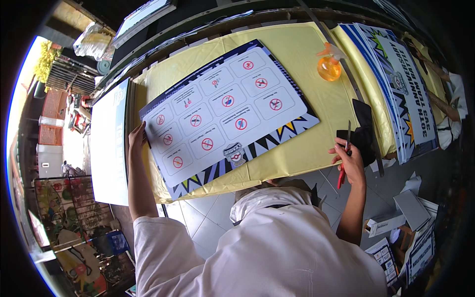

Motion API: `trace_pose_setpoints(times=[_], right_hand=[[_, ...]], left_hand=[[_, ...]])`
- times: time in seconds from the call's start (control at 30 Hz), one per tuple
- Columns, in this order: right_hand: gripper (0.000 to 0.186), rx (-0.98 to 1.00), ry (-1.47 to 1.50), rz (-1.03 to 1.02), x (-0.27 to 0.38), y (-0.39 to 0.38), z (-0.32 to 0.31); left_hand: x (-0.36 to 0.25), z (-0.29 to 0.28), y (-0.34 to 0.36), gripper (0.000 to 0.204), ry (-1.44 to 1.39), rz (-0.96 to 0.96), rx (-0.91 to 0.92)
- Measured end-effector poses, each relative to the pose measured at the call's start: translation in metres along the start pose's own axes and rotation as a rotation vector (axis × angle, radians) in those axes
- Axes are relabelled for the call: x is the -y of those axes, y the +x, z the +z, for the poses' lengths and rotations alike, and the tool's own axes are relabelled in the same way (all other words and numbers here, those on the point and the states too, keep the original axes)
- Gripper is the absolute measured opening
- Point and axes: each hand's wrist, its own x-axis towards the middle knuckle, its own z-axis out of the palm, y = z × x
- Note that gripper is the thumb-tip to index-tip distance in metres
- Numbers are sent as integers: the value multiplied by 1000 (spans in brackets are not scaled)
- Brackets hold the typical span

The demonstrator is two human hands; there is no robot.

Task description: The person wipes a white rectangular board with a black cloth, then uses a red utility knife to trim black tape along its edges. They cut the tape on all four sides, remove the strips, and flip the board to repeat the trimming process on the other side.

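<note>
A large printed board with rows of red prohibition symbols lies slanted on the yellow-covered table. My left hand grips its left edge; some of the fingers are hidden there. Over the table's near right edge, my right hand is closed around a slim cutting tool with a red lower part and a dark pointed upper end. Whether it is scissors or a knife is not plain. Just beyond that hand lies a black flat piece. The right hand is apart from the board.
A spray bottle with orange liquid stands at the far right of the yellow cover. Stacked printed boards lie at right, near another person's arms. A pale panel is at left. Boxes crowd the floor at lower right.
</note>
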Motion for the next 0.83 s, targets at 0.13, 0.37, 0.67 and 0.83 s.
trace_pose_setpoints(times=[0.13,0.37,0.67,0.83], right_hand=[[42,-54,10,68,-8,1,-1],[48,16,-123,29,9,15,24],[57,-120,-211,-88,7,38,40],[61,-160,-424,-173,-10,61,39]], left_hand=[[-9,47,-13,38,77,134,-197],[-4,18,-50,37,87,310,-485],[46,166,-217,78,945,647,-580],[94,193,-219,112,1035,412,-541]])
